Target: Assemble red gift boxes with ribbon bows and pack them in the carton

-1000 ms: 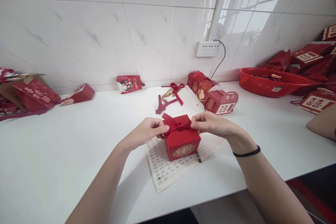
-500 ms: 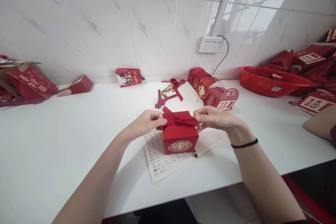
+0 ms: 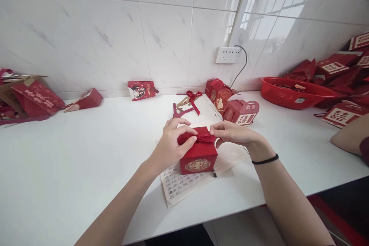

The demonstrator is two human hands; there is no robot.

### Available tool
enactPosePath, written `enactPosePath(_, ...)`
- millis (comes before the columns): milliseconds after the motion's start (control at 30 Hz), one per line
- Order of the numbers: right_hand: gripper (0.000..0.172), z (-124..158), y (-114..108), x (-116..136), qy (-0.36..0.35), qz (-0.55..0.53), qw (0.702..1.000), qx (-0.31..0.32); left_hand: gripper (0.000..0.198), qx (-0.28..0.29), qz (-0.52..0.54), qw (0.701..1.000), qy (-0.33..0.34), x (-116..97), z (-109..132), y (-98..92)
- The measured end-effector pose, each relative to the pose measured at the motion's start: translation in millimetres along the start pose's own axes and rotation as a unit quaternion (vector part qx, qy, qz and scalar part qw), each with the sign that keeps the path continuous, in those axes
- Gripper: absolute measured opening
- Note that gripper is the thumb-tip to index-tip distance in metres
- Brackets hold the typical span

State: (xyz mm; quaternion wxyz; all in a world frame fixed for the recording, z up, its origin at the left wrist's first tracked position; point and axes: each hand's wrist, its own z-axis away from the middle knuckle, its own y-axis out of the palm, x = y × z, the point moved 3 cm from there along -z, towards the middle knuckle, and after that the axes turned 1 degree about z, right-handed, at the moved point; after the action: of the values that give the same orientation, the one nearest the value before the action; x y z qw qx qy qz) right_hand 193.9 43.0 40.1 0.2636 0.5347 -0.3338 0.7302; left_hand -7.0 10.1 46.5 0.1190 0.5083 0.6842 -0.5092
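Observation:
A small red gift box (image 3: 198, 158) with a gold emblem stands on a handwritten sheet of paper (image 3: 184, 182) on the white counter. A red ribbon bow (image 3: 205, 135) sits on its top. My left hand (image 3: 173, 144) reaches over the box's left top, its thumb and fingers pinched on the bow's left loop. My right hand (image 3: 235, 133) pinches the bow's right end. A black band circles my right wrist (image 3: 265, 159). A dark pen (image 3: 215, 173) pokes out beside the box.
Finished red boxes (image 3: 240, 111) and a loose ribbon (image 3: 192, 98) lie behind. A red basin (image 3: 296, 92) and piles of red boxes (image 3: 343, 69) stand at the right, flat red cartons (image 3: 37, 98) at the left. Another person's arm (image 3: 350, 138) rests at the right edge. A wall socket (image 3: 229, 54) is above.
My left hand has moved from the bow's left end up over the box top and now pinches nearer the knot. The right hand has stayed at the bow's right end.

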Motion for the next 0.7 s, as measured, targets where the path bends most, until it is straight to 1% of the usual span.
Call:
enactPosePath(67,0.042,-2.4,-0.5,1.7,-0.018,-0.037,0.998,-0.04,0.013,0.011,-0.004,1.0,-0.005,2.5,0.5,2.8)
enactPosePath(233,0.036,-11.0,1.5,2.9,-0.099,-0.096,0.981,-0.135,0.013,0.035,0.002,0.999,-0.022,3.9,-0.2,4.3)
enactPosePath(333,0.034,-15.6,4.3,2.0,-0.145,-0.101,0.968,-0.175,0.013,0.042,0.008,0.999,-0.031,2.3,-0.1,4.6)
enactPosePath(433,0.036,-20.3,6.8,1.0,-0.177,-0.101,0.958,-0.204,0.011,0.042,0.019,0.998,-0.032,1.7,0.1,5.5)
enactPosePath(600,0.039,-27.4,10.1,-2.6,-0.199,-0.144,0.94,-0.236,0.007,0.04,0.041,0.998,-0.025,1.5,-0.9,7.5)
enactPosePath(700,0.042,-31.0,12.7,-6.6,-0.163,-0.176,0.941,-0.238,0.006,0.034,0.043,0.998,-0.018,0.5,-1.1,7.0)
